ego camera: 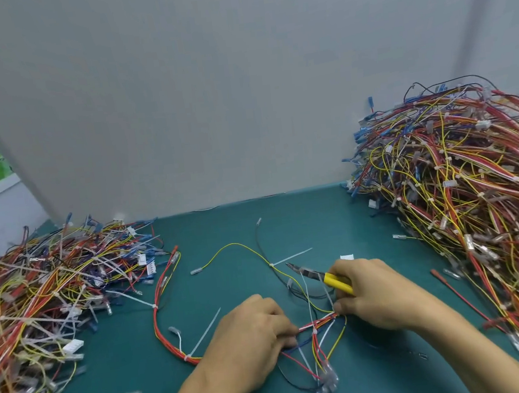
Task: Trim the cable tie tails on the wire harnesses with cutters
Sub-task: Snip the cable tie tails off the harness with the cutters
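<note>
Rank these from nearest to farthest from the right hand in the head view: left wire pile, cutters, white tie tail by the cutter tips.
1. Cutters, held in the right hand.
2. White tie tail, just beyond the tips, up-left.
3. Left wire pile, far left.

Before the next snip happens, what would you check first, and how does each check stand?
1. Tool in hand: ok. The right hand grips the yellow handles of the cutters.
2. Work held steady: ok. The left hand pinches the wires of the harness on the table.
3. A tail left to trim: ok. A long white tie tail sticks out from the yellow wire, just beyond the cutter tips.
4. Blades around that tail: not ok. The tips lie beside it, not on it.
5. Blades open: cannot tell, too small and blurred.
6. Fingers away from the tips: ok. Both hands sit behind them.
</note>
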A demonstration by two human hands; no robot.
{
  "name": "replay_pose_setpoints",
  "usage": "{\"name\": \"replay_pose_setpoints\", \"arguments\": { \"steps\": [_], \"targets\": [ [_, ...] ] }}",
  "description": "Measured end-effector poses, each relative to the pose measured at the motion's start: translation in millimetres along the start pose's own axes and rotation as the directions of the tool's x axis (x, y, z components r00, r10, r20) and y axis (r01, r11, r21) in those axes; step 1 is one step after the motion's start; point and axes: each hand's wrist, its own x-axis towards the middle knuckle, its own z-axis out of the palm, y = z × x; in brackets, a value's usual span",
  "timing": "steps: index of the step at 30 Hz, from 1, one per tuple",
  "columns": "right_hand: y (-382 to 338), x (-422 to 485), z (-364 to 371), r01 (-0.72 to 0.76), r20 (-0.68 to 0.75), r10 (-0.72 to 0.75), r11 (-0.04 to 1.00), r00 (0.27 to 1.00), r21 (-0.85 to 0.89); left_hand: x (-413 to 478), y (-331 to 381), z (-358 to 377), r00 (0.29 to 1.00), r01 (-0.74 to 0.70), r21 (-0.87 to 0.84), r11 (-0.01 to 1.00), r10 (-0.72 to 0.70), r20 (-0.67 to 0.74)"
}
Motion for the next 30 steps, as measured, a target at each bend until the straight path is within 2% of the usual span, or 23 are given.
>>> {"name": "replay_pose_setpoints", "arguments": {
  "steps": [7,14,18,20,22,27,30],
  "targets": [
    [0.2,-0.5,2.8,-0.019,0.007,0.019,1.000,1.000,-0.022,-5.3,13.6,5.7,0.996,0.076,0.056,0.996,-0.073,-0.043],
    [-2.2,-3.2,-2.7,0.007,0.036,-0.007,1.000,0.999,0.010,-7.6,-2.1,-7.2,1.000,-0.009,-0.224,0.975,0.010,0.000],
    [2.4,-7.0,-19.5,0.018,-0.089,-0.011,0.997,0.996,0.071,-5.4,-0.3,-10.3,0.990,0.005,-0.269,0.963,-0.043,-0.138],
    [7.4,-10.7,-29.8,0.029,-0.144,-0.019,0.998,0.989,0.062,-1.6,2.7,-13.4,0.967,0.037,-0.302,0.953,-0.111,-0.231],
    [12.3,-15.5,-38.6,0.033,-0.171,-0.028,0.999,0.985,0.028,4.5,7.2,-17.5,0.955,0.052,-0.329,0.943,-0.143,-0.259],
    [23.8,-29.7,-50.5,-0.003,-0.155,-0.019,0.990,0.988,-0.143,23.4,18.8,-14.5,0.981,0.108,-0.412,0.905,-0.164,-0.101],
    [27.9,-35.4,-47.9,-0.010,-0.115,-0.021,0.965,0.993,-0.263,33.1,25.4,-8.3,0.979,0.139,-0.464,0.875,-0.191,-0.068]
  ]
}}
